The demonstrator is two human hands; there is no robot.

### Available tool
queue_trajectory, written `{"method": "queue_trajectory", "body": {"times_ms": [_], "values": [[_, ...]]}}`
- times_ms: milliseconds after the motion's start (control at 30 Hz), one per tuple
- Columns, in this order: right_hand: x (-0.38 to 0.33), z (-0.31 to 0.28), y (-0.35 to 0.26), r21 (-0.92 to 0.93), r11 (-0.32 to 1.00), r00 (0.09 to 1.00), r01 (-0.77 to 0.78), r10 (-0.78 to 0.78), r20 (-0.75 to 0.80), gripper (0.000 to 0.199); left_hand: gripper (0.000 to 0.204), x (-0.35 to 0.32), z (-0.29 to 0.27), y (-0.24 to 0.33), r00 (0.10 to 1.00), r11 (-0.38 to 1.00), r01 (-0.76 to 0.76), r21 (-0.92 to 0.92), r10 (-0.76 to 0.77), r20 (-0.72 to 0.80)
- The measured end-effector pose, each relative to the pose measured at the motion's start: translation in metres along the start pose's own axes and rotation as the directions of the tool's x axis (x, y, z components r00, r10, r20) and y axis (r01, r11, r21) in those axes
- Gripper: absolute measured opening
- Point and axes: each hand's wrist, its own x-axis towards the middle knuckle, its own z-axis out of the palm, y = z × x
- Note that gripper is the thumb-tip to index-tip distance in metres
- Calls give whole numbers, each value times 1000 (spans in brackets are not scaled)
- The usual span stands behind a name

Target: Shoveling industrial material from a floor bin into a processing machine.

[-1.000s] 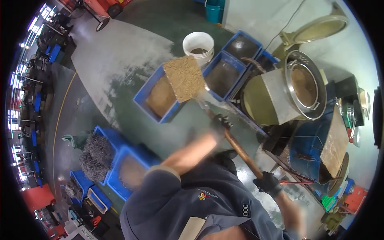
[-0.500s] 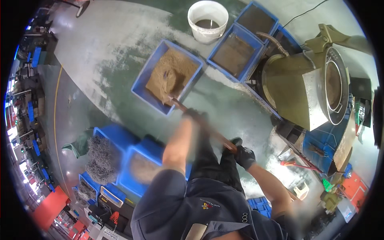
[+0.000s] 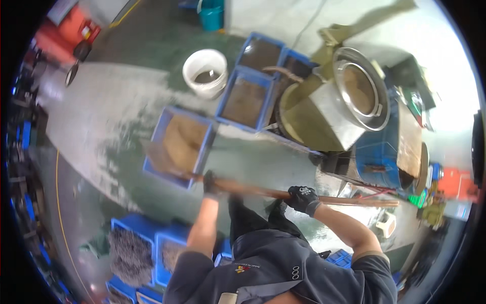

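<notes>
I have both gloved hands wrapped round the shovel handle [image 3: 263, 191], left hand [image 3: 210, 183] near the blade, right hand [image 3: 302, 197] farther back. The blade sits at the brown-filled blue crate [image 3: 179, 147]; the far crates [image 3: 246, 101] already hold material.

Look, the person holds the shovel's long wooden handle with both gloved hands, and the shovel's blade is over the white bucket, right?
Not quite. In the head view the left hand and right hand, both in dark gloves, do grip the wooden handle, but the blade is at the blue crate of brown grainy material, not over the white bucket, which stands farther off.
</notes>
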Motion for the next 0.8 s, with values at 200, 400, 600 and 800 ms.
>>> {"method": "queue_trajectory", "body": {"times_ms": [200,400,600,800], "values": [[-89,-14,132,241,970,999,21,-33,43,45,10,-111,175,-101,974,999,-21,33,13,228],[-226,1,266,648,720,964,-249,123,234,30,5,-175,292,-278,890,966,-70,248,-52,453],[-369,22,378,464,831,730,-306,518,-446,14,25,-270,463,-419,523,838,403,368,-541,659],[-466,-64,446,60,727,395,-684,439,-807,13,23,-257,594,-559,168,689,638,343,-559,812]]}}
